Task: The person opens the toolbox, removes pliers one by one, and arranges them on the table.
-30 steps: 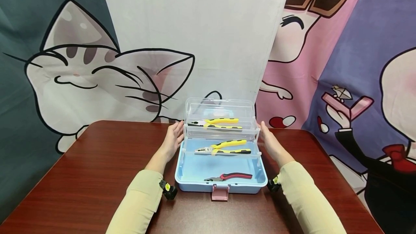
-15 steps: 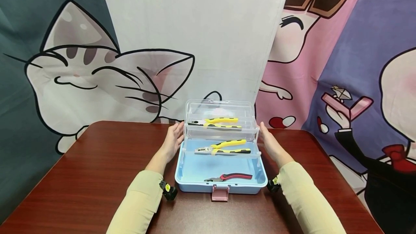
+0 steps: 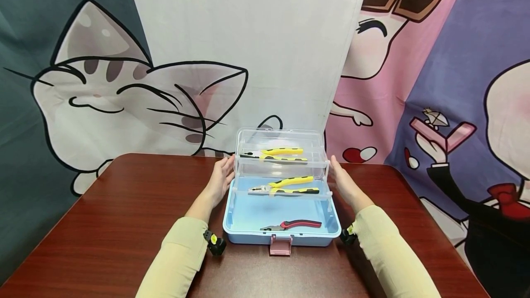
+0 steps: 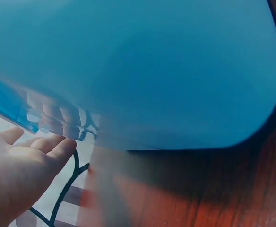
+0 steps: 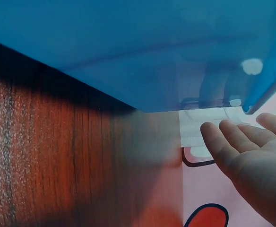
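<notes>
We see the left hand [image 3: 218, 181] and the right hand [image 3: 347, 185], both straight-fingered, flanking the opened blue toolbox [image 3: 248, 238] on the wooden table [image 3: 124, 210]; contact we cannot tell. Its clear trays [image 3: 285, 170] hold two yellow-handled pliers [image 3: 291, 181]; red-handled pliers [image 3: 302, 222] lie below.

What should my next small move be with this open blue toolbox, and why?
I'd probably bring the left grip and right grip gently inward to steady the raised clear trays. Both are beside the toolbox with no fingers curled round it, and the upper pliers and lower pliers, each in its own tray, might slide if those tipped.
</notes>
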The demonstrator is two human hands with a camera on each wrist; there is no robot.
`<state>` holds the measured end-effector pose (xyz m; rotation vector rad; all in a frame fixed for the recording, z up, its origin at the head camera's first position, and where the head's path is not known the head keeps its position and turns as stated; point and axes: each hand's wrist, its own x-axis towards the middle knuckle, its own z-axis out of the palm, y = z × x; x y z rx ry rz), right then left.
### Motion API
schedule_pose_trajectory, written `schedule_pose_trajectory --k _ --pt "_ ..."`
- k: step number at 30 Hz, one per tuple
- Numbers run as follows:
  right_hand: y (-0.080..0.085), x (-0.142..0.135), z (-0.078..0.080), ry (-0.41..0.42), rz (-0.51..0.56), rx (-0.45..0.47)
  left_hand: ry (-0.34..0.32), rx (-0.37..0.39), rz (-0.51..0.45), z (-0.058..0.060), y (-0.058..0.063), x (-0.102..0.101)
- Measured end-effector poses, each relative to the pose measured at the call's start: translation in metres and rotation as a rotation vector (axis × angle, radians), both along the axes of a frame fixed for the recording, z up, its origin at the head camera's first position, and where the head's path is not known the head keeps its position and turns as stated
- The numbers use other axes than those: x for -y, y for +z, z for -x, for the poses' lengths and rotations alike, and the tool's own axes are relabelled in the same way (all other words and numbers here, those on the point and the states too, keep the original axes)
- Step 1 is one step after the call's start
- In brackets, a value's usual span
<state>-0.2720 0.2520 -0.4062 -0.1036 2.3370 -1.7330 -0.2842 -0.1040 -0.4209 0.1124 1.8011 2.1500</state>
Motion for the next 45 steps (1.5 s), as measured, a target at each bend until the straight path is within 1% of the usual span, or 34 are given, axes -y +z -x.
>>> schedule_pose_trajectory --k 7,15,24,29,31,35,39,45 --pt "0.000 0.001 -0.001 0.008 0.023 0.003 0.000 -0.002 0.002 0.000 -0.001 0.000" --pt "-0.001 0.002 -0.001 -0.003 0.007 0.003 0.003 -0.007 0.011 -0.001 0.000 0.000" --pt "-0.002 0.002 -0.001 -0.007 -0.008 0.027 0.011 0.027 0.009 -0.001 -0.001 -0.001" --pt "-0.003 0.001 0.000 0.018 -0.010 0.028 0.011 0.040 0.011 -0.003 -0.002 -0.001" --pt "-0.004 0.001 0.000 0.039 0.004 0.019 0.008 0.041 0.015 -0.004 -0.003 0.000" --pt "-0.005 0.000 0.001 0.059 0.024 0.032 0.006 0.046 0.013 -0.005 -0.006 0.001" --pt "-0.006 0.000 -0.001 0.053 0.014 0.043 0.005 0.045 0.035 -0.007 -0.008 0.002" --pt "-0.006 0.001 -0.005 0.033 -0.027 0.048 0.004 0.032 0.106 -0.011 -0.008 0.003"
